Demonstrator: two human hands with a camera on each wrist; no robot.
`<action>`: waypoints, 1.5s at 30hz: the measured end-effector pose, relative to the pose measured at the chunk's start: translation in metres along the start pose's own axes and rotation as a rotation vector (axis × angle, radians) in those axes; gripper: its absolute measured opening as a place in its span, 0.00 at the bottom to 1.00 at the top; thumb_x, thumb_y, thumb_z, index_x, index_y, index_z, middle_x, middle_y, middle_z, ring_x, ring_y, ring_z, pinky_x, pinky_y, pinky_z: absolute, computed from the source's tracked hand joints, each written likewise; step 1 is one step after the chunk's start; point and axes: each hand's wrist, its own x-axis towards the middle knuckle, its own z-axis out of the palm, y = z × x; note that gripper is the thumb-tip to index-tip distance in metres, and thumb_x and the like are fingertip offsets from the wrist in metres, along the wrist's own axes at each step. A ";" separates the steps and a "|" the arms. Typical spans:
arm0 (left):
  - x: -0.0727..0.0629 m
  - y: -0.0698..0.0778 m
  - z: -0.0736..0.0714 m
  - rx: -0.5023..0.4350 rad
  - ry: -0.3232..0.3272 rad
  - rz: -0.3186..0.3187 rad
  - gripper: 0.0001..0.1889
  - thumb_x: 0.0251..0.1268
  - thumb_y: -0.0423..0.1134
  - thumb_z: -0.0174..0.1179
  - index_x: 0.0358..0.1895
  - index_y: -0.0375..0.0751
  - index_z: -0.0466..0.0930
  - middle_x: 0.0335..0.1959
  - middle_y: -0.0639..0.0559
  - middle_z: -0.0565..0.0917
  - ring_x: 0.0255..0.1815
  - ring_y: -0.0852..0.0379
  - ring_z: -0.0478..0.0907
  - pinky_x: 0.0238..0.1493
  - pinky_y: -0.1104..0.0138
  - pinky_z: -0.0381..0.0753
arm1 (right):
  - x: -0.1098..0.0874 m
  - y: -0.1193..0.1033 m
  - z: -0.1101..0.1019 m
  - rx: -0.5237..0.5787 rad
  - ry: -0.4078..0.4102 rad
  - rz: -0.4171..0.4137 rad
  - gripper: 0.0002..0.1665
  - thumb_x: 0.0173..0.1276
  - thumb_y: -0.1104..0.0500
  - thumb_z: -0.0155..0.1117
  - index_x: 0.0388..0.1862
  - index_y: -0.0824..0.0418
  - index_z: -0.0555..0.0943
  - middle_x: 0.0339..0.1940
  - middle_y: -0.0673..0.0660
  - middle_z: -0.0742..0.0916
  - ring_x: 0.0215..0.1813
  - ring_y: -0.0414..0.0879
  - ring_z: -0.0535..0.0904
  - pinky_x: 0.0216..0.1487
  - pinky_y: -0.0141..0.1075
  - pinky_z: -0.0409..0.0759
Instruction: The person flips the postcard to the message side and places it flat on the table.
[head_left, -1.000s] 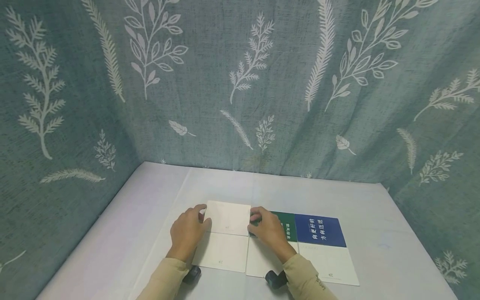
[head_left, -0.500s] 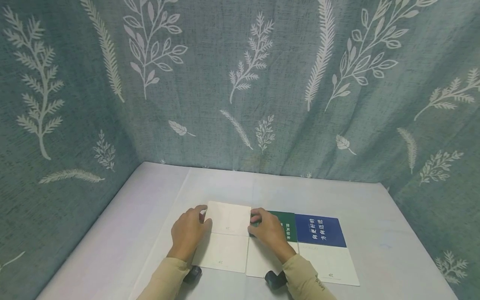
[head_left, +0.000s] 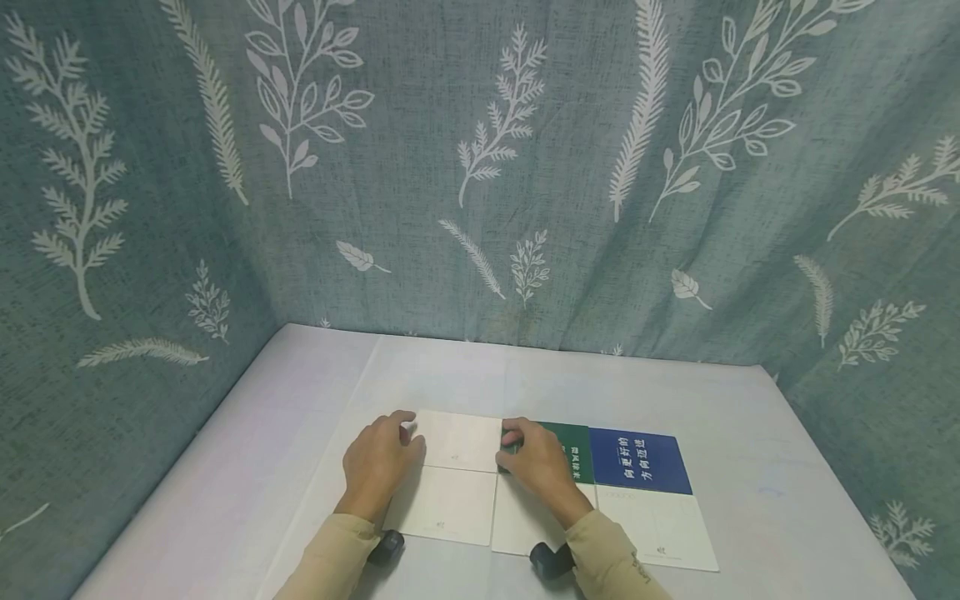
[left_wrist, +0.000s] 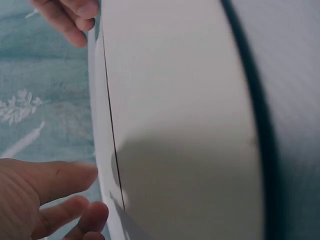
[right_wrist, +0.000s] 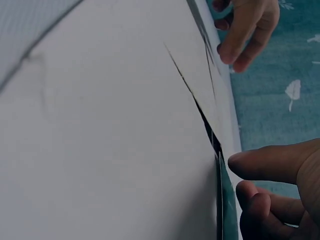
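Note:
In the head view a white booklet lies flat between my two hands, its lower edge meeting another white booklet. My left hand is at its left edge; the left wrist view shows the thumb and fingers apart, gripping nothing. At the right edge, over a green booklet, is my right hand. Its thumb and loosely bent fingers stand apart in the right wrist view, so nothing is pinched there. The hand partly covers the green booklet and a white one below it.
A blue booklet with white characters lies right of the green one, above another white booklet. They form two rows on the white tabletop. A patterned teal curtain hangs behind and beside the table.
The upper white booklet has come down, its far edge lowering until it lies flat. Both hands have stayed nearly in place, and their hold on it has loosened.

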 end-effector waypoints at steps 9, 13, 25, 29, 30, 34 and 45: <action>-0.003 0.013 -0.002 -0.035 -0.054 -0.008 0.18 0.60 0.41 0.66 0.53 0.42 0.86 0.35 0.51 0.87 0.26 0.57 0.77 0.23 0.65 0.74 | -0.010 0.004 -0.022 0.078 0.007 0.020 0.29 0.60 0.62 0.74 0.61 0.61 0.80 0.44 0.51 0.86 0.23 0.40 0.72 0.23 0.34 0.71; -0.004 0.026 -0.002 -0.063 -0.072 0.026 0.17 0.60 0.44 0.66 0.52 0.44 0.87 0.34 0.54 0.87 0.25 0.59 0.76 0.23 0.66 0.73 | -0.018 0.006 -0.038 0.088 0.020 0.035 0.30 0.61 0.61 0.73 0.63 0.61 0.79 0.46 0.52 0.85 0.21 0.40 0.72 0.19 0.34 0.68; -0.008 0.063 0.010 -0.117 -0.127 0.105 0.16 0.63 0.46 0.66 0.50 0.43 0.87 0.34 0.56 0.86 0.25 0.61 0.74 0.22 0.67 0.71 | -0.032 0.030 -0.073 0.040 0.059 0.064 0.33 0.63 0.59 0.73 0.67 0.62 0.77 0.50 0.55 0.84 0.27 0.42 0.72 0.24 0.35 0.70; -0.006 0.073 0.017 -0.121 -0.155 0.111 0.16 0.63 0.47 0.66 0.50 0.43 0.87 0.34 0.56 0.86 0.26 0.61 0.75 0.23 0.66 0.73 | -0.034 0.041 -0.082 0.008 0.072 0.097 0.33 0.63 0.59 0.73 0.67 0.64 0.76 0.50 0.56 0.84 0.29 0.42 0.72 0.27 0.36 0.71; -0.006 0.075 0.019 -0.123 -0.163 0.111 0.16 0.63 0.47 0.66 0.50 0.43 0.87 0.34 0.56 0.86 0.27 0.61 0.76 0.24 0.66 0.73 | -0.034 0.042 -0.084 0.005 0.074 0.103 0.33 0.63 0.59 0.73 0.67 0.64 0.76 0.51 0.56 0.85 0.29 0.43 0.73 0.27 0.37 0.71; -0.003 0.083 0.026 -0.120 -0.193 0.105 0.16 0.64 0.46 0.66 0.51 0.43 0.87 0.35 0.54 0.86 0.29 0.59 0.77 0.26 0.64 0.75 | -0.034 0.048 -0.089 -0.023 0.079 0.115 0.33 0.64 0.57 0.72 0.67 0.65 0.76 0.51 0.56 0.85 0.29 0.42 0.73 0.29 0.37 0.71; 0.001 0.097 0.043 -0.038 -0.272 0.104 0.17 0.62 0.45 0.67 0.50 0.39 0.87 0.32 0.52 0.83 0.27 0.58 0.76 0.27 0.63 0.76 | -0.032 0.059 -0.093 -0.145 0.048 0.132 0.33 0.64 0.55 0.71 0.65 0.68 0.77 0.50 0.59 0.87 0.59 0.62 0.79 0.59 0.60 0.74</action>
